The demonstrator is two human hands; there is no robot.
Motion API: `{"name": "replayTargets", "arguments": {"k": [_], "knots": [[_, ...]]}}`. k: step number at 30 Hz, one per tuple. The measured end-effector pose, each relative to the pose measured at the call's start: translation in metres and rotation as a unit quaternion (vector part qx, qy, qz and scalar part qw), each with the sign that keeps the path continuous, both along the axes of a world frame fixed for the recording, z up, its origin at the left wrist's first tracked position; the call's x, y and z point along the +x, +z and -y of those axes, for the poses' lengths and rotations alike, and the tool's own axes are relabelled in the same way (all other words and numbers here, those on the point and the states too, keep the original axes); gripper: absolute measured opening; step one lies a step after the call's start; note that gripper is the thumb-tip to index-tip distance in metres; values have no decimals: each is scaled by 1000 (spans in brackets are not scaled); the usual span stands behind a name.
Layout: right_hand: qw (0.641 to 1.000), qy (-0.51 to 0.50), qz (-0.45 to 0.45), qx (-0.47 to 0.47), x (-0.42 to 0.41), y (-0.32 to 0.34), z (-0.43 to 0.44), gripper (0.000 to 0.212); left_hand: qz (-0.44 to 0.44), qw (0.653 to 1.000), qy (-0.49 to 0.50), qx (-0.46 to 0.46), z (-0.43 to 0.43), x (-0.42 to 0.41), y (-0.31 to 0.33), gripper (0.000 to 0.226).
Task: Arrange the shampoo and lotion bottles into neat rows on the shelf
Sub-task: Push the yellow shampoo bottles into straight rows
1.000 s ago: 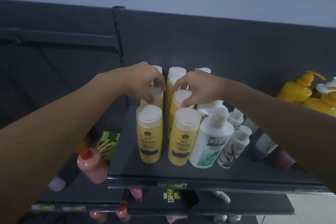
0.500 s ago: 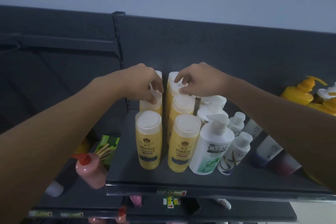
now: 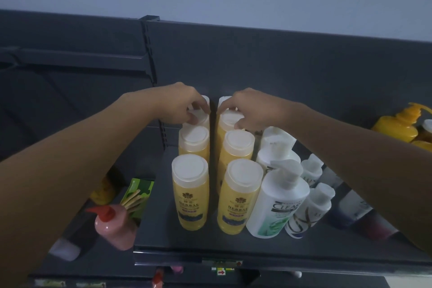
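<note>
Two columns of yellow Herbal bottles with white caps stand on the dark shelf [image 3: 233, 249], with a narrow gap between the columns. The front left bottle [image 3: 190, 192] and front right bottle [image 3: 242, 196] face me. My left hand [image 3: 180, 103] grips the cap of a rear yellow bottle [image 3: 198, 117] in the left column. My right hand [image 3: 252, 105] grips the cap of a rear yellow bottle [image 3: 228, 121] in the right column. To the right stand white Clear pump bottles [image 3: 278, 199] and smaller white bottles [image 3: 311, 208].
Yellow pump bottles [image 3: 397, 124] sit at the far right of the shelf. Bottles with purple and red ends [image 3: 348, 213] lie under my right forearm. On the lower left shelf are a pink pump bottle [image 3: 114, 229] and a green packet [image 3: 138, 194]. The shelf's back panel [image 3: 280, 65] rises close behind.
The camera has tilted, so the shelf sits lower in view. My right hand moved from the middle bottle's cap back to a rear one. The two yellow columns now stand straighter.
</note>
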State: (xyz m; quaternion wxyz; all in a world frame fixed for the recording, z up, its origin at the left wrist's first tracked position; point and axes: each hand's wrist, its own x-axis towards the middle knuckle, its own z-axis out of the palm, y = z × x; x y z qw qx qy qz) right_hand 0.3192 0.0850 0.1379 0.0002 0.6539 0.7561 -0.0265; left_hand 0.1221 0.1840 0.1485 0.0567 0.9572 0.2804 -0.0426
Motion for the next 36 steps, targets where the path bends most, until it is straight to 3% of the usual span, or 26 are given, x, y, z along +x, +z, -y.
{"name": "replayTargets", "arguments": {"k": [19, 23, 27, 32, 36], "knots": [[1000, -16, 12, -12, 4, -2, -3, 54, 23, 1000, -2, -12, -6, -3, -7, 37], [1000, -11, 10, -27, 10, 7, -9, 55, 81, 996, 34, -12, -11, -3, -4, 30], [998, -11, 43, 46, 18, 15, -21, 57, 143, 988, 55, 33, -25, 7, -3, 31], [994, 41, 98, 36, 21, 0, -33, 76, 48, 998, 10, 37, -33, 30, -7, 40], [992, 63, 103, 24, 21, -9, -38, 75, -8, 997, -1, 72, -34, 38, -6, 46]]}}
